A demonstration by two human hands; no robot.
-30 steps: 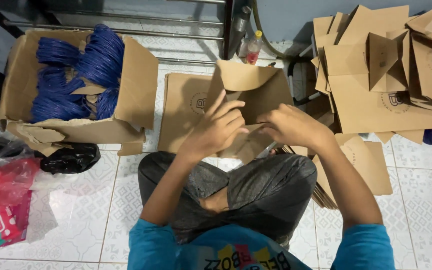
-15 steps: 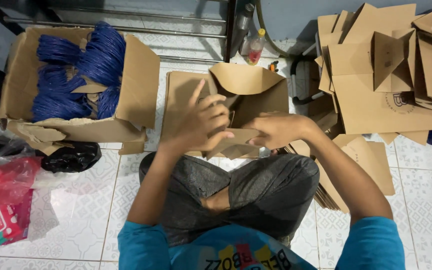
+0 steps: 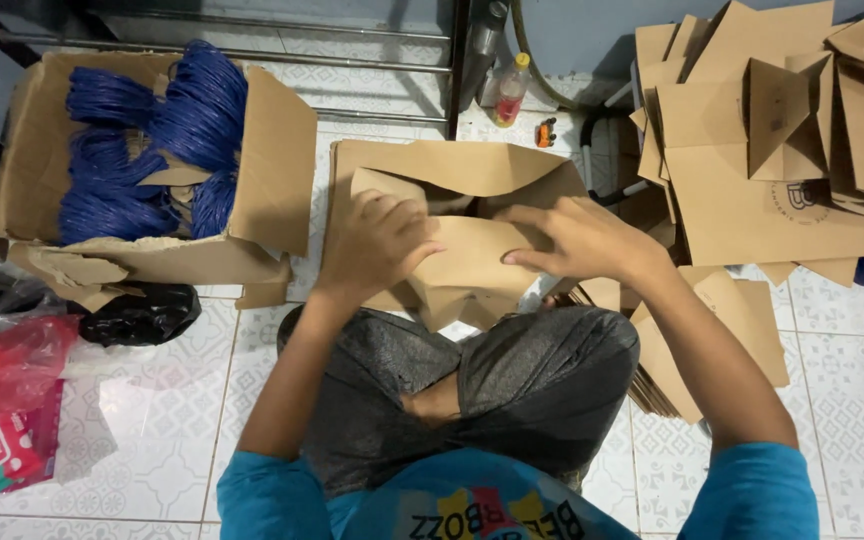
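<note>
A person sits cross-legged on the tiled floor with a brown cardboard piece held over the knees, right at the centre of the view. The left hand lies on its left part, fingers bent over a raised flap, its grip curled loosely on the card rather than pinching. The right hand presses flat on the right part, fingers stretched toward 9 o'clock, its grip spread wide. The piece looks only partly shaped: several panels stand up at angles and one broad flap at 12 o'clock is folded back, but no closed form shows yet, so the folding seems about midway. At 2 o'clock a large pile of similar pieces lies in a loose heap, some flat and some creased into angled forms; whether these are finished I cannot tell. More flat sheets lie on the floor beside the right knee. The card is matt, stiff and smooth with sharp crease lines. At 10 o'clock an open carton with torn, soft edges holds bundles of blue cord, thin and glossy, looped in hanks. Crumpled plastic bags, black and red, lie at 8 o'clock.
</note>
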